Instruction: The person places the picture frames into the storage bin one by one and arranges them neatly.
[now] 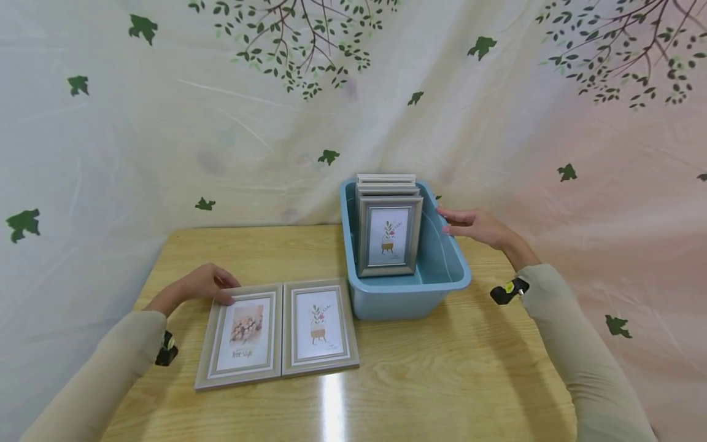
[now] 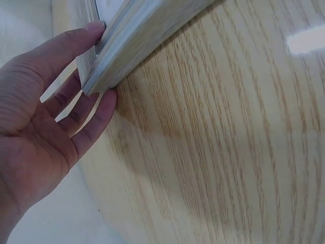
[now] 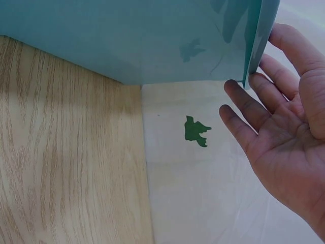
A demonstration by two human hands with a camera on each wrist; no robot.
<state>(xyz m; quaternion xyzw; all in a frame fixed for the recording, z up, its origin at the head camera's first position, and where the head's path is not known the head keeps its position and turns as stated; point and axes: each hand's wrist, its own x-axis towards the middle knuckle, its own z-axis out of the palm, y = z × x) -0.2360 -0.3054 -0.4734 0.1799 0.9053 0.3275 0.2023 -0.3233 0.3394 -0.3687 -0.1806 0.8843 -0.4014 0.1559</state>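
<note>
Pinching: left hand (image 1: 207, 282), the nearer one, on far-left corner of beige rectangular wood-look picture frame (image 1: 243, 336). Frame's on table (image 1: 442, 380), body right and nearward of grip, long axis fore-aft. Right hand (image 1: 477, 227): fingers apart at light-blue plastic bin (image 1: 397, 305).

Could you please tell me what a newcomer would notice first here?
Probably the blue bin, with several picture frames standing inside and the right hand at its right edge. Next come two more frames lying side by side on the table, the left hand holding the left one's corner.
</note>
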